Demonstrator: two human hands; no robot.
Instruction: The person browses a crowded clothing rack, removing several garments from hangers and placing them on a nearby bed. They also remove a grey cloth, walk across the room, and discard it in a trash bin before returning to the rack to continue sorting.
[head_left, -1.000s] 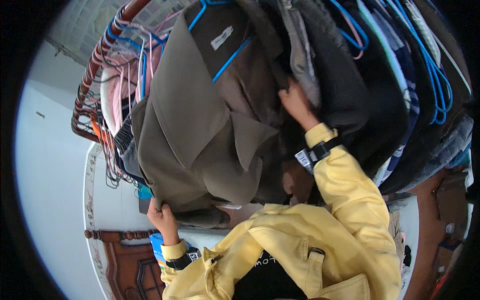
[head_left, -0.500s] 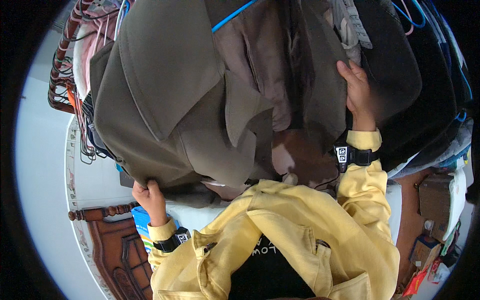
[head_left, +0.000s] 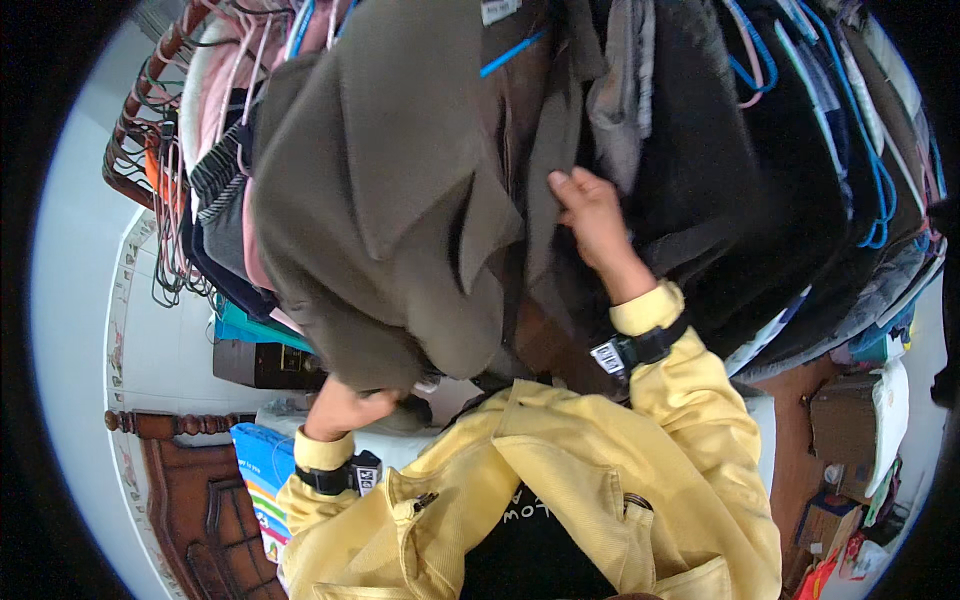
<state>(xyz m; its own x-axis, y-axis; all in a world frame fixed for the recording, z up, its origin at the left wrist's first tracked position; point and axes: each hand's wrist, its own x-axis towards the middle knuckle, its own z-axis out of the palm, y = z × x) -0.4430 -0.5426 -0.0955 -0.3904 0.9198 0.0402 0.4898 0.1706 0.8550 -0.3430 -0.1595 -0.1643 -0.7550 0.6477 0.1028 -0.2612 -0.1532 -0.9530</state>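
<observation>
A dark grey-brown coat [head_left: 350, 200] with wide lapels hangs in front of me, a strip of its blue hanger [head_left: 510, 55] showing inside the collar. My right hand [head_left: 597, 215] is closed on the coat's right front edge, thumb on top. Low on the coat's left side, my left hand [head_left: 350, 408] is closed at the lower edge; its fingertips are partly hidden by the cloth. Between the two fronts the brown lining shows only as a narrow strip.
Black garments [head_left: 700, 170] crowd close on the right, with more blue hangers [head_left: 880, 200] beyond. Pink and striped clothes [head_left: 225, 170] hang on the left beside a dark rack post [head_left: 128, 130]. Below left stand a carved wooden headboard [head_left: 215, 490] and a blue package [head_left: 262, 470]; cardboard boxes [head_left: 840, 420] lie right.
My right hand has moved left with the coat's front edge, and my left hand a little right and down. The coat, spread wide before, is now drawn narrower, showing more neighbouring clothes.
</observation>
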